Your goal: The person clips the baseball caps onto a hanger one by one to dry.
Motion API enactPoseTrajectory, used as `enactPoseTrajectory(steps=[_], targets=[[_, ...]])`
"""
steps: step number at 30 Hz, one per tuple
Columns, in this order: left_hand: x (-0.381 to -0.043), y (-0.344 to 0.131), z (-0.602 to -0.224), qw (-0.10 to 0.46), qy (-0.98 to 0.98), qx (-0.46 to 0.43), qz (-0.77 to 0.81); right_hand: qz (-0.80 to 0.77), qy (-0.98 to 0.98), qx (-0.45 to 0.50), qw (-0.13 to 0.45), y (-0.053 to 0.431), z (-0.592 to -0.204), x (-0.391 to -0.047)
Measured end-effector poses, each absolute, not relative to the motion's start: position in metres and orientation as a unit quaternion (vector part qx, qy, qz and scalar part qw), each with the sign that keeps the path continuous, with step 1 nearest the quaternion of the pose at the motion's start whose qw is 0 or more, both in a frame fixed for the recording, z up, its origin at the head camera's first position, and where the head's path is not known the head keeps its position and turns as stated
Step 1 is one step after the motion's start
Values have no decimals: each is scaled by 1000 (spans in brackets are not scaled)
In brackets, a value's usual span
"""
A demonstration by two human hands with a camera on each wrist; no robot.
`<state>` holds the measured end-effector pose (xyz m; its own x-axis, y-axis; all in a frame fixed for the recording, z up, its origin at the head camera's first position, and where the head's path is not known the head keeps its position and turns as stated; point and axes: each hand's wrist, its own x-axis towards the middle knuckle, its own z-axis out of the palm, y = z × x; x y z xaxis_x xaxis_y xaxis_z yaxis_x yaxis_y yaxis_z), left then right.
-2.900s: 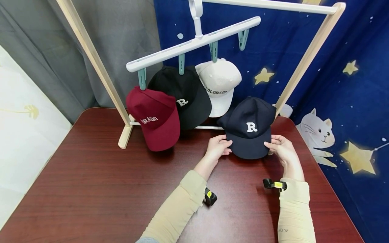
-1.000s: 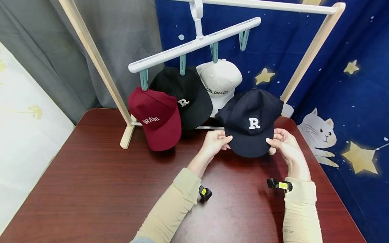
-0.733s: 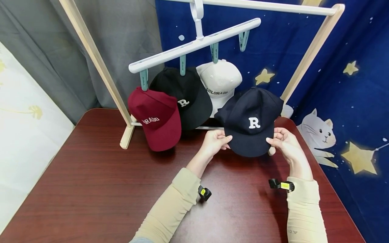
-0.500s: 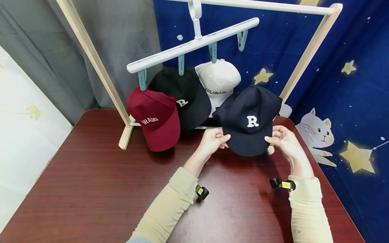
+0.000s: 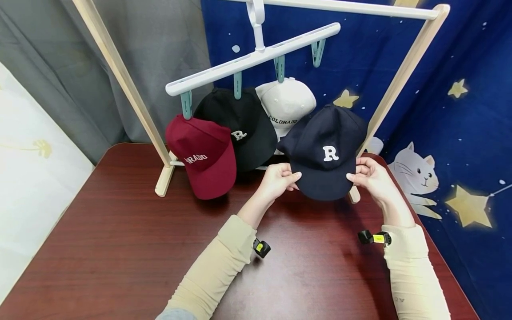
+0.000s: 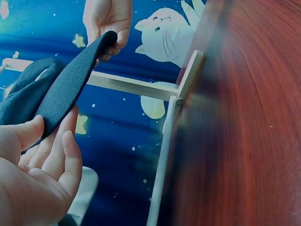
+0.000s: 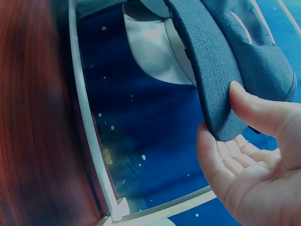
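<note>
A navy baseball cap (image 5: 328,146) with a white R is held up in front of the rack's right side. My left hand (image 5: 278,181) pinches the left edge of its brim, thumb on top and fingers beneath. On the brim's opposite edge, my right hand (image 5: 372,180) pinches in the same way. Both wrist views show the brim (image 6: 70,89) clear of the table. Left of it hang a maroon cap (image 5: 202,155), a black cap (image 5: 240,124) and a white cap (image 5: 286,102), each under a clip. The rightmost clip (image 5: 318,52) holds nothing, above the navy cap.
A white hanger bar (image 5: 256,58) slants below the top rail of a wooden rack (image 5: 394,89). The rack's feet stand on a dark red table (image 5: 120,249). Behind it hang a grey curtain (image 5: 160,53) and a blue star-patterned curtain (image 5: 460,133).
Both hands have raised the navy cap and moved it a little farther back, so it now covers more of the white cap. The hanging caps have barely moved.
</note>
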<state>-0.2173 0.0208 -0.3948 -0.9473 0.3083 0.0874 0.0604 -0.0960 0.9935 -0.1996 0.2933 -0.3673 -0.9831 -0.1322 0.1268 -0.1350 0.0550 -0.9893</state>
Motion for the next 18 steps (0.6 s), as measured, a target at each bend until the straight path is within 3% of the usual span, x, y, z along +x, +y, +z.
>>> enactPoseTrajectory(steps=[18], targets=[[-221,20,-387,93,657,145,734,620,-780,83,-12,293,-349,-209]])
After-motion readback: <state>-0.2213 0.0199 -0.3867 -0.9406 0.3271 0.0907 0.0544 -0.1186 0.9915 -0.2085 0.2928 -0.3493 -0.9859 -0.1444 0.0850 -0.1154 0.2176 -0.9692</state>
